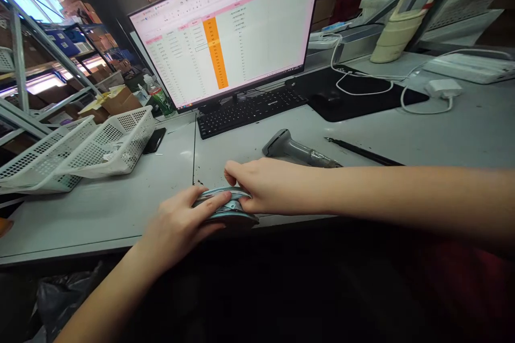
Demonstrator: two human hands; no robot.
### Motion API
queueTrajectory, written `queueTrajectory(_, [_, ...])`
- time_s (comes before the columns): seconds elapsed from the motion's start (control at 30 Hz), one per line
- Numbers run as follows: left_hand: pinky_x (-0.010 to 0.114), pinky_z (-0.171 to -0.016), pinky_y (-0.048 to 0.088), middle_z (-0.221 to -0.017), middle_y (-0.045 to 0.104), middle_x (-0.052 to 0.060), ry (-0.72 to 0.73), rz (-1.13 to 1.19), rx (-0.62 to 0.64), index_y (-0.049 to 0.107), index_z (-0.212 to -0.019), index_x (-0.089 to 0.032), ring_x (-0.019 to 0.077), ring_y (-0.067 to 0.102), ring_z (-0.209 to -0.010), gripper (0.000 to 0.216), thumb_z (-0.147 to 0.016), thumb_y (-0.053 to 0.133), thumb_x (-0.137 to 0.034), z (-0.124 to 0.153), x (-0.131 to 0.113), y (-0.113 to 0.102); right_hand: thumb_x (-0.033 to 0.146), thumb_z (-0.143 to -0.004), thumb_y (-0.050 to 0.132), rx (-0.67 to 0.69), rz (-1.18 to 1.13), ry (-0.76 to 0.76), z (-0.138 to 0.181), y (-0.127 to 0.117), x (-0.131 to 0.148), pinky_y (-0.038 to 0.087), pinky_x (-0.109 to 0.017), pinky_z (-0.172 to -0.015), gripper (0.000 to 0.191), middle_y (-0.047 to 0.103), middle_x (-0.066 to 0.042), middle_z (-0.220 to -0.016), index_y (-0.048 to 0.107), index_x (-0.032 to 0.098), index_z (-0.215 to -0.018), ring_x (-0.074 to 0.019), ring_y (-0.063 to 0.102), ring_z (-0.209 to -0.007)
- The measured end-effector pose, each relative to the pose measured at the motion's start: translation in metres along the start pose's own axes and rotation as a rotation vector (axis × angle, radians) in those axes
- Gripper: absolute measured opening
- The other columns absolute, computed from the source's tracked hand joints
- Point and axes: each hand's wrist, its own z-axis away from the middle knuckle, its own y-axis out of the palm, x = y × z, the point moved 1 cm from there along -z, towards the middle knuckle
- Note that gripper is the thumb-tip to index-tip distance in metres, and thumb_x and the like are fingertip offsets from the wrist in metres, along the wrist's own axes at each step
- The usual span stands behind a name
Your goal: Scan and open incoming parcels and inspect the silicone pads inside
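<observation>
A flat stack of small shiny grey-blue packets [226, 209] lies at the front edge of the grey desk [100, 209]. My left hand [181, 225] grips the stack from the left, fingers curled over its top and side. My right hand [265, 185] comes in from the right and pinches the stack's right end, thumb below and fingers on top. Just behind my right hand lies a grey handheld barcode scanner [295, 149].
A black keyboard [249, 110] and a monitor [229, 27] showing a spreadsheet stand behind. White perforated baskets [88, 147] sit at the left beside a black phone [155, 140]. A black pen [362, 151], a mouse pad [354, 99], white cables and a charger [442, 87] lie to the right.
</observation>
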Motion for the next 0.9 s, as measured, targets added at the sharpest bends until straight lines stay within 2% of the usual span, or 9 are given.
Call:
queueTrajectory(0.23, [0.027, -0.069, 0.051, -0.105, 0.061, 0.008, -0.044, -0.05, -0.03, 0.052, -0.139, -0.026, 0.0182, 0.063, -0.084, 0.041, -0.1, 0.052, -0.037, 0.004, -0.015, -0.001, 0.025, -0.072, 0.067, 0.181, -0.109, 0.147, -0.005, 0.002, -0.005, 0.033, -0.025, -0.051, 0.034, 0.065, -0.004, -0.092, 0.052, 0.02, -0.103, -0.0153, 0.054, -0.065])
queueTrajectory(0.43, [0.027, -0.069, 0.051, -0.105, 0.061, 0.008, -0.027, -0.056, -0.036, 0.051, -0.14, -0.029, 0.0188, 0.063, -0.086, 0.042, -0.1, 0.052, -0.039, 0.006, -0.023, 0.0, 0.024, -0.072, 0.065, 0.197, -0.187, 0.2, 0.008, 0.008, -0.005, 0.036, -0.025, -0.053, 0.04, 0.066, -0.004, -0.093, 0.051, 0.02, -0.11, -0.0159, 0.057, -0.067])
queueTrajectory(0.53, [0.028, -0.072, 0.053, -0.109, 0.061, 0.008, -0.02, -0.013, -0.054, 0.05, -0.141, -0.029, 0.0192, 0.064, -0.088, 0.044, -0.098, 0.055, -0.038, 0.012, -0.018, 0.004, 0.024, -0.076, 0.063, 0.139, -0.127, 0.134, 0.016, 0.009, -0.005, 0.035, -0.025, -0.054, 0.042, 0.068, -0.004, -0.094, 0.052, 0.021, -0.116, -0.017, 0.059, -0.067])
queueTrajectory(0.6, [0.029, -0.073, 0.054, -0.111, 0.061, 0.008, -0.065, -0.012, -0.092, 0.051, -0.139, -0.029, 0.0189, 0.065, -0.088, 0.043, -0.097, 0.058, -0.037, 0.018, -0.011, 0.008, 0.022, -0.078, 0.06, 0.084, -0.053, 0.095, 0.019, 0.011, -0.012, 0.034, -0.026, -0.057, 0.04, 0.069, -0.004, -0.092, 0.054, 0.021, -0.118, -0.0178, 0.06, -0.069])
queueTrajectory(0.77, [0.026, -0.081, 0.055, -0.114, 0.061, 0.007, -0.14, 0.025, -0.19, 0.053, -0.135, -0.028, 0.0186, 0.066, -0.096, 0.043, -0.095, 0.063, -0.035, 0.035, 0.001, 0.016, 0.023, -0.083, 0.059, 0.032, -0.095, 0.044, 0.019, 0.015, -0.028, 0.033, -0.025, -0.058, 0.018, 0.068, 0.0, -0.079, 0.062, 0.021, -0.1, -0.0151, 0.058, -0.066])
queueTrajectory(0.83, [0.026, -0.082, 0.055, -0.114, 0.062, 0.008, -0.153, 0.039, -0.199, 0.048, -0.139, -0.028, 0.0185, 0.066, -0.096, 0.048, -0.094, 0.063, -0.035, 0.037, 0.002, 0.017, 0.024, -0.088, 0.058, -0.062, -0.083, -0.07, 0.018, 0.011, -0.024, 0.033, -0.025, -0.059, 0.014, 0.067, 0.0, -0.081, 0.064, 0.021, -0.1, -0.0138, 0.057, -0.066])
queueTrajectory(0.9, [0.027, -0.08, 0.056, -0.111, 0.064, 0.008, -0.162, 0.043, -0.203, 0.039, -0.147, -0.027, 0.0193, 0.067, -0.093, 0.06, -0.094, 0.063, -0.039, 0.037, 0.002, 0.017, 0.024, -0.093, 0.056, -0.138, 0.012, -0.247, 0.017, 0.007, -0.014, 0.032, -0.025, -0.06, 0.016, 0.067, -0.002, -0.087, 0.066, 0.022, -0.104, -0.0138, 0.057, -0.07])
